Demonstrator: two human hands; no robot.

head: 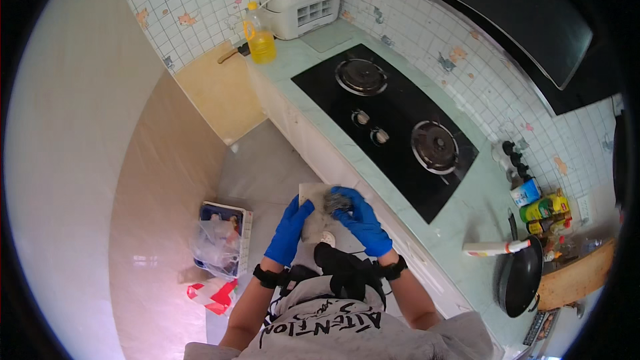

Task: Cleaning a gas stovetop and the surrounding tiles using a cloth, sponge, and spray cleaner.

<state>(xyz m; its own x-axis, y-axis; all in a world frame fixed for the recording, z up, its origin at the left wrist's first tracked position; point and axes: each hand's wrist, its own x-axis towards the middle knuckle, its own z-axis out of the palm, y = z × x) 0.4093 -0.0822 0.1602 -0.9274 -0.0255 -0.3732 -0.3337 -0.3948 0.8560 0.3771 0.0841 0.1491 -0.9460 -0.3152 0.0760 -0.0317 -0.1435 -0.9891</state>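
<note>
Both of my hands wear blue gloves and are in front of my body, left of the counter's front edge. My left hand grips a flat, greyish, stained panel by its left edge. A dark wire-like scouring pad is in the fingers of my right hand, against the upper right of the panel. The panel's material cannot be made out. To the upper right, a black gas hob with two burners is set in the pale green countertop.
A yellow oil bottle, a knife and a white dish box stand at the back. Right are a spray bottle, a black frying pan, condiments and a wooden board. A basket with plastic bags is on the floor.
</note>
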